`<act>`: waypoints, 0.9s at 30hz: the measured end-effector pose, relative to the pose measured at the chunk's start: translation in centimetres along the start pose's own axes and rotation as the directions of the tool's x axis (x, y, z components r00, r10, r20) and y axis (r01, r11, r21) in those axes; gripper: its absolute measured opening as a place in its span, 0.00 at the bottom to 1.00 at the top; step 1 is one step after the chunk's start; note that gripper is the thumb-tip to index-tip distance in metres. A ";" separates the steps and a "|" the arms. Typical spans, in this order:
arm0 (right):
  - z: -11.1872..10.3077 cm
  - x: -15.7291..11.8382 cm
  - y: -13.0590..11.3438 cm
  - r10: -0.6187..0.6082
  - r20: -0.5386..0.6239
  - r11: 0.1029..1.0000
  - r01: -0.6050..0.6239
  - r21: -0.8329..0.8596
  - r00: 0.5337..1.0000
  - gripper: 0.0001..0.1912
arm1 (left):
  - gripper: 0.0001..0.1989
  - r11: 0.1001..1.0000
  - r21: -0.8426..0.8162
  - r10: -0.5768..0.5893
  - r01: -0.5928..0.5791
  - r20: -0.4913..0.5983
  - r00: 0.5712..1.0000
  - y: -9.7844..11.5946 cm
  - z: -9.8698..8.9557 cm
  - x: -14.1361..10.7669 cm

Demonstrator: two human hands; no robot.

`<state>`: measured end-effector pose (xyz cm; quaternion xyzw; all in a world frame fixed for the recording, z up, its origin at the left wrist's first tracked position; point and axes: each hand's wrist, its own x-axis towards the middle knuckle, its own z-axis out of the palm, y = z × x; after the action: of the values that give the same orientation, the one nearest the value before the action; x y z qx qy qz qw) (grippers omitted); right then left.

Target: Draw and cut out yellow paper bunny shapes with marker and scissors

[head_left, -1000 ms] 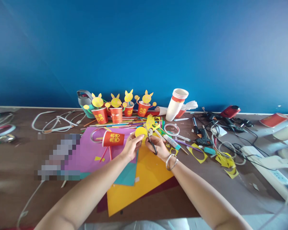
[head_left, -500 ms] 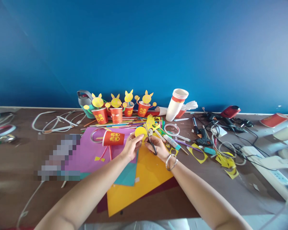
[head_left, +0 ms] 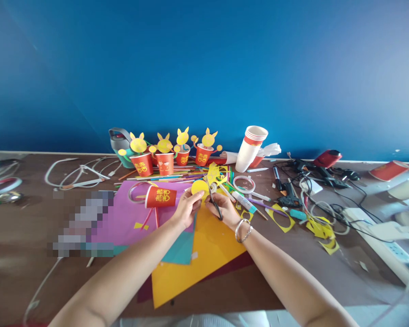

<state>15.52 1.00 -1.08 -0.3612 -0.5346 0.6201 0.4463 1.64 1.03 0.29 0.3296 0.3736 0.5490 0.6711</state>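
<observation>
One flat yellow disc (head_left: 198, 186), smooth and round, sits pinched between the thumb and fingers of the left hand (head_left: 188, 204). The right hand (head_left: 225, 209), a little to the side, is closed around dark-handled scissors (head_left: 219, 213), their thin metal blades angled up beside the disc's edge; whether they touch the paper I cannot tell. Two hard, shiny metal bangles (head_left: 244, 230) circle the right wrist.

Under the hands lies an orange-yellow sheet (head_left: 204, 254), flat and straight-edged, overlapping a teal sheet (head_left: 180, 247), a purple sheet (head_left: 126, 222) and a dark red sheet (head_left: 226, 269). A red paper cup (head_left: 161, 197), printed in yellow, lies tipped on its side on the purple, slender pink legs jutting from its wall. Just behind the disc, a jagged yellow scrap (head_left: 215, 171) rests on thin coloured sticks (head_left: 187, 174).

Farther back, four red cups (head_left: 165, 164) stand in a row, each topped by a rounded yellow paper head with pointed ears. A tall stack of white cups (head_left: 247, 154) leans near the smooth blue wall (head_left: 204, 68). To the right, on the brown tabletop (head_left: 293, 272), are a yellow offcut (head_left: 271, 214) with a round hole and a black glue gun (head_left: 289, 196).
</observation>
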 end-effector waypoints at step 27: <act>-0.4 0.0 -0.5 -0.049 -0.157 0.993 0.064 0.096 0.986 0.15 | 0.17 0.996 0.080 -0.053 0.047 0.069 0.996 -0.3 0.1 0.0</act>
<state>15.95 1.09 -0.61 -0.3699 -0.4766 0.6034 0.5215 1.87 0.99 0.03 0.3656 0.3788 0.5049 0.6840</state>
